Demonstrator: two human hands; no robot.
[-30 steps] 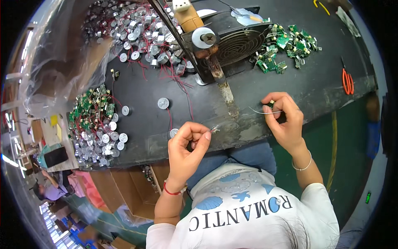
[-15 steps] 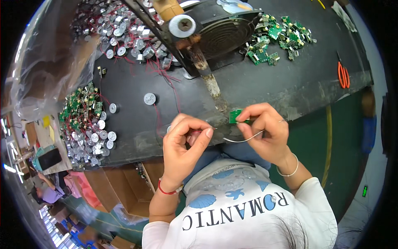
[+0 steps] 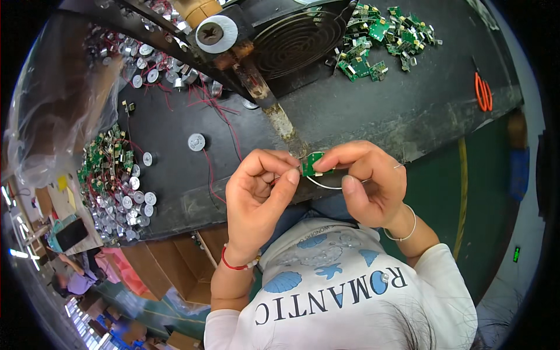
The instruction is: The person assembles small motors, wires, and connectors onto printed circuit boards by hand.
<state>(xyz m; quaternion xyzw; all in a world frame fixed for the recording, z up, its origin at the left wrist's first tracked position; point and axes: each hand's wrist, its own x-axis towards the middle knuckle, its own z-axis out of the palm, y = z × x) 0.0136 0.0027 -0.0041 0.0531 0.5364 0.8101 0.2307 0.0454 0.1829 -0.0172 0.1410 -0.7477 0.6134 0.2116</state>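
My right hand [image 3: 376,184] pinches a small green circuit board [image 3: 310,165] between thumb side and forefinger. A silvery wire, probably solder [image 3: 324,186], runs from the same hand and curves up toward the board. My left hand [image 3: 256,198] is closed with thumb and forefinger together at the board's left edge. A bit of red wire shows inside its curled fingers; the wire's end is too small to make out. Just above the board is the worn tip of a soldering iron [image 3: 280,121], held in a stand. Whether the tip touches the board I cannot tell.
Beyond the iron stands a round-grilled fan [image 3: 300,44]. Loose green boards [image 3: 379,38] lie at far right, with orange-handled scissors [image 3: 483,93] nearer the edge. Small motors with red wires [image 3: 154,73] heap at far left; wired boards and motors [image 3: 125,192] pile at left. One motor [image 3: 196,142] lies apart.
My right hand has brought the board left, up against my left fingertips and below the iron's tip. The silvery wire now bends up beside the board. The view has shifted slightly.
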